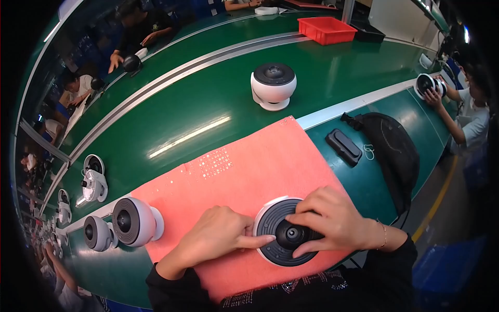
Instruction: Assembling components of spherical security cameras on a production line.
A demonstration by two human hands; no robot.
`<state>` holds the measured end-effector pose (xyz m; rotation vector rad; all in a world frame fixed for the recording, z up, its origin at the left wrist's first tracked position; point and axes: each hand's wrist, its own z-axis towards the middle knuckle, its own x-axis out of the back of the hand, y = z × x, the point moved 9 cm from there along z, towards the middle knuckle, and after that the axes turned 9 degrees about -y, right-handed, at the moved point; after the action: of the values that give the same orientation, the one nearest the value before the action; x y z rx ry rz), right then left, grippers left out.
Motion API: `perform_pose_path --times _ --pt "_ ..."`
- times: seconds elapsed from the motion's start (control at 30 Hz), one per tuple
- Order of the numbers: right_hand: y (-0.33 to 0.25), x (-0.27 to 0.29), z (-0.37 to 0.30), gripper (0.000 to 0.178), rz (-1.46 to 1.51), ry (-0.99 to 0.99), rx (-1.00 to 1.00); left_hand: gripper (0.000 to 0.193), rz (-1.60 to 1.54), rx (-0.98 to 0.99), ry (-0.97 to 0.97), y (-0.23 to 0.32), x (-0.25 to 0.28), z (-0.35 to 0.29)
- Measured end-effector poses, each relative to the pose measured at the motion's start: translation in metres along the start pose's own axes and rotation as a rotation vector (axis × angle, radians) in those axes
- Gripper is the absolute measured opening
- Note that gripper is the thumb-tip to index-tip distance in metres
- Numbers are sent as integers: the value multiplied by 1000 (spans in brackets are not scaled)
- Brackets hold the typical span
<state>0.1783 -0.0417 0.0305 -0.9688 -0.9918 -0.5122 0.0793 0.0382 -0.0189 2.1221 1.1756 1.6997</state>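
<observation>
The near camera (283,235) is pinched by the right hand (332,221). It is thumbed by the left hand (221,232), grip unclear.

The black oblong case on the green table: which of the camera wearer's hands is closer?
Right. The right hand is below the black oblong case in the picture; the left hand is farther off, below and well to its left.

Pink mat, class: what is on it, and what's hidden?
On the mat lie small shiny bits, many in rows, and a round camera that the left hand and right hand touch. Another camera overlaps its left edge. Anything beneath the cameras and hands is covered.
</observation>
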Motion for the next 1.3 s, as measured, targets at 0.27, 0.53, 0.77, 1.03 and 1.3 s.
perform_pose_path --times 0.27,0.53,0.77,1.03,1.3 --pt "-32 -17 2 44 138 -231 231 52 78 -17 -23 3 1 -4" --pt "-24 -19 4 48 234 -157 173 52 68 -37 -15 3 5 -9" --pt "5 -15 5 55 157 5 -139 55 212 36 -42 -4 1 -13" --pt "50 -72 -9 51 932 -147 -481 65 -788 -128 -141 -27 -58 -5" --pt "26 2 51 68 459 175 -251 89 -461 -243 417 -5 30 -38"
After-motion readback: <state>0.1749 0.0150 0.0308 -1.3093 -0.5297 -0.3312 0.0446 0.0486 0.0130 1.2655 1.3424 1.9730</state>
